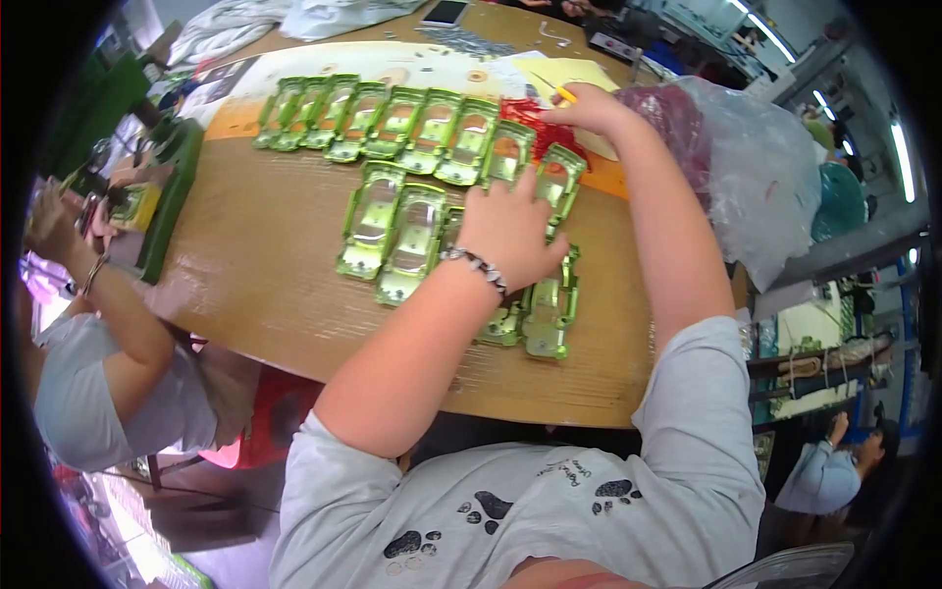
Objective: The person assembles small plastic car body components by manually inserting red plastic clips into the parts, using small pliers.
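Observation:
Several shiny green toy car shells (422,128) lie in two rows on the table. My left hand (510,231) rests over the shells at the right end of the rows, fingers stretched forward, hiding parts of those beneath it. Its fingertips reach a shell (508,152) in the far row. At the far right, my right hand (596,110) is closed on a thin yellow pointed tool (565,94), whose exact kind I cannot make out. Just below that hand sits a heap of small red parts (535,123), its fingers close to the heap's edge.
A yellow sheet (579,73) lies behind the red parts, with a clear plastic bag (751,167) at right. Small grey parts (466,41) and a phone (444,13) are at the back. On the left, another person's arm (128,304) is beside a green machine (172,196).

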### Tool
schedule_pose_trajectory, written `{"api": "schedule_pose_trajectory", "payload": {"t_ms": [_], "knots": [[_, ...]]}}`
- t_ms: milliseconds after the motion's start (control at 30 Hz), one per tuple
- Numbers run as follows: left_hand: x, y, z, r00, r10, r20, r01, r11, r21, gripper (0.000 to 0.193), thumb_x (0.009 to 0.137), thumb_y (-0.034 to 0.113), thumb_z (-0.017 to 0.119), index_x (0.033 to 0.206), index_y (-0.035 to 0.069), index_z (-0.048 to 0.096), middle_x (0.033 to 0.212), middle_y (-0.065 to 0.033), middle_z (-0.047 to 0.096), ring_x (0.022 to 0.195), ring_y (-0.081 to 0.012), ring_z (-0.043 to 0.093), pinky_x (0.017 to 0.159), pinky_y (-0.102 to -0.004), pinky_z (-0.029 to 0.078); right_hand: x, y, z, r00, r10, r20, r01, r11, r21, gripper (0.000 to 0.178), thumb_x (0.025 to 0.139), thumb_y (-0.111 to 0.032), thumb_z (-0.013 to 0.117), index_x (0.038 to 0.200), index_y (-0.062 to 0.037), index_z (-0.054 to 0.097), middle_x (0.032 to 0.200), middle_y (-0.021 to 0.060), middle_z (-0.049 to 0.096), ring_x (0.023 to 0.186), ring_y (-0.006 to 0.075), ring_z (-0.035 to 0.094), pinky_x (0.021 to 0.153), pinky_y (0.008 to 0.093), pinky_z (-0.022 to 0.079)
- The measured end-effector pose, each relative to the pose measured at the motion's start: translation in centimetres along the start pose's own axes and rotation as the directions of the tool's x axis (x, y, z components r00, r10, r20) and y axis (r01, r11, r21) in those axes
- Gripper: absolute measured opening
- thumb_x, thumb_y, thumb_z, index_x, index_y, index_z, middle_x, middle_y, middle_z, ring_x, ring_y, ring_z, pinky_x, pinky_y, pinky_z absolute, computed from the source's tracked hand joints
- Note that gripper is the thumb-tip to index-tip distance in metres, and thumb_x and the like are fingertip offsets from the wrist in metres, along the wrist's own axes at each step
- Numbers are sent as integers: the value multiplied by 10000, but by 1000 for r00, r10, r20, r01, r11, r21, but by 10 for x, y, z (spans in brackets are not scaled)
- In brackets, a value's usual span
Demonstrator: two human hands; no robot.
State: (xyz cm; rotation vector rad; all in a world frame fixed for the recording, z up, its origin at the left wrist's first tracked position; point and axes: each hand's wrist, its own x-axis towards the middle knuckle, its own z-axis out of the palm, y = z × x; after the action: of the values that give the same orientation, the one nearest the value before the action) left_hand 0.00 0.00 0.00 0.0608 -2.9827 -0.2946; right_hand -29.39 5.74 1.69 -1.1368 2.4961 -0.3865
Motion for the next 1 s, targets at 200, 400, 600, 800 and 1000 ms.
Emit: {"api": "schedule_pose_trajectory", "payload": {"t_ms": [200,400,600,800,1000], "knots": [[1,-1,-1,998,37,-47,-37,999,-8,498,916,487,576,1099,45,711,1485,-189,498,1132,-328,626,961,-482,479,-25,-21,31,985,54,-161,-97,957,-272,759,828,-547,738,1438,-144,536,1334,224,589,1217,379,601,1017,421,491],[4,4,-5,999,45,-25,-46,999,-19,495,923,493,565,1085,48,711,1484,-183,500,1108,-320,631,955,-483,476,-15,5,40,962,-109,-251,32,955,-294,609,917,-528,658,1410,-189,545,1272,199,617,1173,373,622,976,452,514],[2,3,-2,999,36,-37,-36,999,-4,501,932,505,555,1103,61,712,1503,-188,484,1128,-324,629,965,-481,473,-27,-7,29,957,-39,-288,33,999,-27,539,869,-337,729,1322,-66,617,1214,227,675,1113,328,661,952,399,522],[2,2,-1,999,39,-31,-39,999,-1,501,934,507,559,1132,74,713,1508,-187,479,1148,-324,625,970,-484,475,-34,-14,9,937,95,-337,9,956,294,264,842,-239,753,1007,-47,680,704,20,614,537,102,535,484,288,436],[2,3,-6,999,41,15,-42,999,6,511,924,509,569,1134,65,708,1491,-184,488,1169,-331,617,971,-497,484,-55,1,-4,885,219,-411,152,698,699,220,865,-161,758,997,-25,647,719,20,616,517,62,504,460,240,386]]}}
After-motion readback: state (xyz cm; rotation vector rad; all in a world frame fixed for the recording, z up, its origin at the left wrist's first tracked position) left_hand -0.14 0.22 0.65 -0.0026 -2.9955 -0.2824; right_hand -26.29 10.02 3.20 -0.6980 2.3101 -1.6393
